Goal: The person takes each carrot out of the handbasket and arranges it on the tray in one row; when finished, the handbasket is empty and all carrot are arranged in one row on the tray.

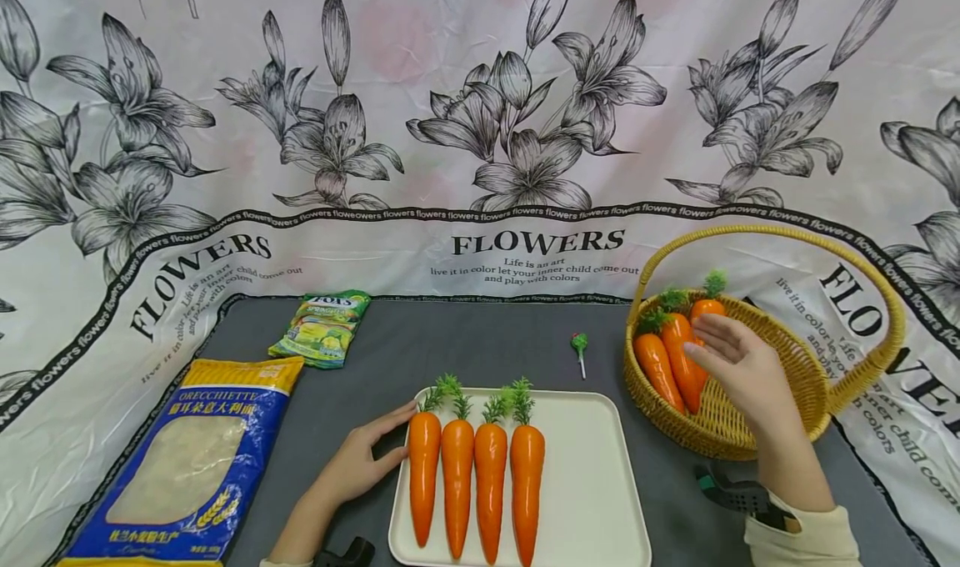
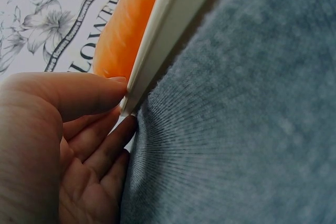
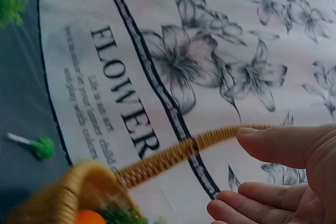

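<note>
Left hand, relaxed, touches round-cornered cream tray at ten o'clock; right hand, fingers extended, hovers over woven yellow basket.

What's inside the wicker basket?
At least three carrots with green tops, and bare weave beside them. Whatever lies beneath the carrots or behind the right hand is hidden.

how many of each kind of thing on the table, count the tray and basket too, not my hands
tray carrots: 4
basket carrots, visible ones: 3
blue-and-yellow bag: 1
green packet: 1
lollipop-like stick: 1
tray: 1
basket: 1
total: 12 visible
</note>
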A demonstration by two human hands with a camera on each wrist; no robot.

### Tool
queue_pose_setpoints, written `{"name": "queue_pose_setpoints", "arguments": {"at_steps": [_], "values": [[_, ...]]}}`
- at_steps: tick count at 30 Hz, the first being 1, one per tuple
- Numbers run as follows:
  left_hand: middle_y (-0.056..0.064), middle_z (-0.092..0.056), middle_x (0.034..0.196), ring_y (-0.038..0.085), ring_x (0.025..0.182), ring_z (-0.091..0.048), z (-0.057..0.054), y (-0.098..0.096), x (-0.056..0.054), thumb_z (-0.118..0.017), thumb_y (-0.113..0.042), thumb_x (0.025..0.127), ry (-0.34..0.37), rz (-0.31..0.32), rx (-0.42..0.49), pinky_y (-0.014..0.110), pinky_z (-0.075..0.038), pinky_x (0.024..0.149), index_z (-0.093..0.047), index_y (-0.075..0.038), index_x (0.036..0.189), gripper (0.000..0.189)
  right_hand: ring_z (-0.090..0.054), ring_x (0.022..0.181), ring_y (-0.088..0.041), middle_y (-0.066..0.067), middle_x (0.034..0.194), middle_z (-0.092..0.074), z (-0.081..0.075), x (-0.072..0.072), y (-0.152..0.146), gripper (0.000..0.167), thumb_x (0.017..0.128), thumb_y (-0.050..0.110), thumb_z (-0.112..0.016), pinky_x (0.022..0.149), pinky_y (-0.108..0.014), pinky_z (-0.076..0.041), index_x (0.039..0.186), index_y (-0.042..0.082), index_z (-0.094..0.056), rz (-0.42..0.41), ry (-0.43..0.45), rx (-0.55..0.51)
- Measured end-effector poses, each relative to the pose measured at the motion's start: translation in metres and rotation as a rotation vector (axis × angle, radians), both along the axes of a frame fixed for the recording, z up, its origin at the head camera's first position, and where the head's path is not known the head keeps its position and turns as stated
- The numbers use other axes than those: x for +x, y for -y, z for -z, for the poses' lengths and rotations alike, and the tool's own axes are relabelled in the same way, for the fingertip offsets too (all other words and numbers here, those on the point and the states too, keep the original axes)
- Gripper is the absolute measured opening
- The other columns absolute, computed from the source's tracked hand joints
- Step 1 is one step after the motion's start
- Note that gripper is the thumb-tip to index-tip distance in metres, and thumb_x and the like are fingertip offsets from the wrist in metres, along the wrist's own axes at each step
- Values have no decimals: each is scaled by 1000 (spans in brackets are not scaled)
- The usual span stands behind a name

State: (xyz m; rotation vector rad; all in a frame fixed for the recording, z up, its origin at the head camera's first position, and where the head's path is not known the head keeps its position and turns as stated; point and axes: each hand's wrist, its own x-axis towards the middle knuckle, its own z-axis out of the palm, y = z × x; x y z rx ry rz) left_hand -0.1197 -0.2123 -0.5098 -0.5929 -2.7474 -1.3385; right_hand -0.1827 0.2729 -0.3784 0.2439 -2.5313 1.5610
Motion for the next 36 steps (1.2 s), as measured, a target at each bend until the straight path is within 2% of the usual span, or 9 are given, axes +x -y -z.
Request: {"name": "queue_pose_setpoints", "arguments": {"at_steps": [5, 8, 10, 12, 15, 19, 22, 28, 36], "values": [[-2, -46, 145, 24, 132, -45, 1, 0, -1, -63, -31, 91, -3, -2, -12, 48, -41, 104, -53, -16, 137, 49, -49, 96, 18, 31, 107, -48, -6, -29, -27, 67, 94, 22, -60, 77, -2, -45, 145, -8, -28, 44, 69, -29], [-2, -46, 145, 23, 132, -45, 1, 0, -1, -63, -30, 91, -9, 0, -15, 48, -41, 104, -53, -16, 137, 49, -44, 94, 19, 31, 106, -45, -4, -47, -42, 75, 93, 36, -58, 77, -4, -43, 147, -5, -25, 81, 156, 26], [-2, -47, 145, 24, 132, -46, 1, 0, -2, -63, -30, 91, -12, 2, -14, 48, -41, 104, -53, -16, 137, 49, -42, 94, 16, 31, 106, -45, 0, -57, -50, 79, 92, 43, -57, 80, -10, -42, 148, -3, -24, 97, 209, 66], [-2, -47, 144, 24, 132, -45, 1, -1, -2, -63, -30, 91, -8, 5, -13, 48, -41, 104, -53, -16, 137, 48, -42, 97, 12, 26, 110, -47, 5, -65, -57, 82, 91, 47, -57, 87, -21, -42, 149, -2, -23, 108, 256, 87], [-2, -47, 144, 23, 132, -45, 1, -1, -2, -63, -30, 91, -3, 9, -13, 48, -41, 104, -53, -17, 137, 48, -47, 104, -3, 4, 125, -53, 12, -74, -64, 81, 92, 47, -56, 90, -31, -43, 148, -3, -25, 132, 293, 122], [-3, -47, 144, 23, 132, -45, 1, -2, -2, -63, -30, 91, -6, 10, -12, 47, -41, 104, -53, -17, 137, 48, -42, 122, -35, -27, 145, -37, 18, -83, -69, 77, 95, 42, -52, 93, -39, -44, 147, -7, -24, 135, 310, 162], [-2, -47, 144, 23, 132, -45, 1, -2, -2, -63, -29, 91, -8, 12, -8, 48, -41, 104, -53, -17, 137, 49, -33, 129, -48, -35, 144, -31, 22, -87, -72, 74, 97, 39, -49, 97, -50, -40, 145, -11, -23, 120, 311, 181], [-2, -46, 145, 24, 132, -45, 2, -3, 0, -63, -30, 92, 4, 17, -7, 47, -41, 104, -52, -17, 138, 49, -40, 122, -52, -40, 135, -39, 31, -93, -75, 66, 97, 33, -51, 90, -50, -44, 139, -15, -34, 144, 265, 280], [-2, -47, 144, 24, 132, -45, 0, -1, 1, -64, -29, 91, -6, 7, 2, 46, -42, 104, -53, -16, 137, 49, -37, 123, -54, -43, 136, -35, 39, -100, -71, 70, 96, 31, -51, 96, -59, -38, 142, -15, -26, 112, 244, 274]]}}
